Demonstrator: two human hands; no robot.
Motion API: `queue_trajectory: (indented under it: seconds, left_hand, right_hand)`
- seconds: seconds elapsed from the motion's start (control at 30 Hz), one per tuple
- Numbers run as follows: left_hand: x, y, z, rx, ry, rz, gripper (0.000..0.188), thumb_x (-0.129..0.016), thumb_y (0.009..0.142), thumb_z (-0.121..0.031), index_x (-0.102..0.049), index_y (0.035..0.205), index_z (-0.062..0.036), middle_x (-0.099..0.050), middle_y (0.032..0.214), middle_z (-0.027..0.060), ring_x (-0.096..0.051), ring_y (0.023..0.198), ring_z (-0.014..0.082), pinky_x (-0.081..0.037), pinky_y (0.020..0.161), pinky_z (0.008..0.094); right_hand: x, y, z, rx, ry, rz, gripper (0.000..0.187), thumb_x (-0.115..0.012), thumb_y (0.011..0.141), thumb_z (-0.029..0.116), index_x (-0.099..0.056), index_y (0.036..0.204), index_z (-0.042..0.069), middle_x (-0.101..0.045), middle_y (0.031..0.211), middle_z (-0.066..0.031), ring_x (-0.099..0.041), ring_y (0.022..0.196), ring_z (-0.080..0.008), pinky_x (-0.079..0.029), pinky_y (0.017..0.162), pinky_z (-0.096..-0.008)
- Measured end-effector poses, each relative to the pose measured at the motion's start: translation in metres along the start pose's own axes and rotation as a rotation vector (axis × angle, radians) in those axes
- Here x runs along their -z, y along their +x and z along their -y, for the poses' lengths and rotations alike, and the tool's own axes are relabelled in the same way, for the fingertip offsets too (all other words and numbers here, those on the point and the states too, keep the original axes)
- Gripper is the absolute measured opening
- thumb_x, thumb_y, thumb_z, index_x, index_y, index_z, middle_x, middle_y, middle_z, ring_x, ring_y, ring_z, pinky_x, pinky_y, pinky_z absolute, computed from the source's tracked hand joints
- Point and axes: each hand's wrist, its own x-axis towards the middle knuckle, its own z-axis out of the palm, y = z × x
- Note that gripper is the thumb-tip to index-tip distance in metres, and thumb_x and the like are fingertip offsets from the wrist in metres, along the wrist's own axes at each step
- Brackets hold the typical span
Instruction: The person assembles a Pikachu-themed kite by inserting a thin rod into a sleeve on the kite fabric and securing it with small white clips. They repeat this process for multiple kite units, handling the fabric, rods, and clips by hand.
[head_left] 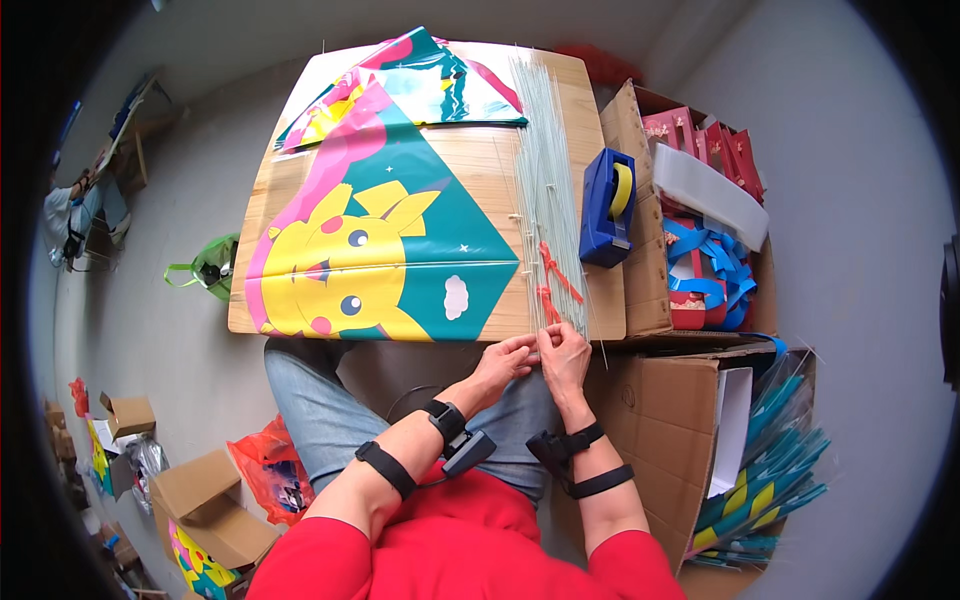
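Observation:
My left hand [503, 365] and my right hand [565, 355] meet at the table's near edge, fingertips almost touching. Both have their fingers pinched together; whatever they hold is too small or hidden to make out. Just beyond them lie the lower ends of a bundle of thin, pale rods [540, 170], stretched along the table's right side. Red ties [555, 272] rest on the bundle. Left of the rods a printed kite sheet [450, 220] is spread flat, showing a yellow cartoon figure on teal and pink. A thin rod line crosses its middle.
More folded kite sheets [430, 90] lie at the table's far end. A blue tape dispenser [608, 205] stands right of the rods. Cardboard boxes [660, 430] crowd the right side, one holding packed kites [760, 490]. An orange-red bag [275, 465] sits on the floor at left.

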Motion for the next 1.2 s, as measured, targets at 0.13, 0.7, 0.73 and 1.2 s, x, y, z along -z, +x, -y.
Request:
queue_trajectory:
  seconds: [0.13, 0.7, 0.73, 1.2]
  left_hand:
    - [-0.012, 0.003, -0.002, -0.029, -0.009, -0.022, 0.04, -0.05, 0.1, -0.014, -0.046, 0.138, -0.0022, -0.059, 0.126, 0.006, -0.061, 0.106, 0.0127, -0.048, 0.087, 0.0255]
    - [-0.015, 0.008, -0.005, -0.078, 0.016, -0.077, 0.048, -0.067, 0.091, -0.014, -0.049, 0.133, -0.0006, -0.064, 0.113, 0.0044, -0.063, 0.095, 0.0111, -0.05, 0.079, 0.0228]
    - [-0.011, 0.007, -0.005, -0.097, 0.014, -0.089, 0.047, -0.068, 0.09, -0.014, -0.05, 0.132, -0.0003, -0.065, 0.112, 0.0048, -0.064, 0.093, 0.0115, -0.05, 0.078, 0.0231]
    - [0.008, -0.001, -0.015, -0.258, 0.604, -0.337, 0.031, -0.063, 0.092, -0.014, -0.059, 0.118, 0.0019, -0.067, 0.098, 0.0098, -0.066, 0.077, 0.0138, -0.054, 0.071, 0.0265]
  right_hand:
    - [0.008, 0.005, -0.009, -0.09, 0.122, -0.015, 0.016, -0.067, 0.083, 0.016, -0.065, 0.08, 0.0, -0.069, 0.07, -0.0126, -0.068, 0.062, -0.022, -0.052, 0.06, -0.0343]
    - [0.016, 0.008, -0.025, -0.438, 0.729, 0.122, 0.013, -0.064, 0.092, 0.014, -0.061, 0.094, 0.002, -0.064, 0.072, -0.0028, -0.052, 0.053, -0.0047, -0.04, 0.046, -0.0181]
    - [0.016, 0.006, -0.024, -0.452, 0.76, 0.129, 0.013, -0.064, 0.092, 0.015, -0.061, 0.094, 0.002, -0.064, 0.073, -0.0028, -0.052, 0.053, -0.0046, -0.04, 0.046, -0.018]
    - [0.014, -0.014, -0.019, -0.021, 0.162, -0.106, 0.01, -0.067, 0.085, 0.011, -0.065, 0.086, 0.001, -0.064, 0.07, -0.0094, -0.064, 0.062, -0.0187, -0.049, 0.059, -0.0319]
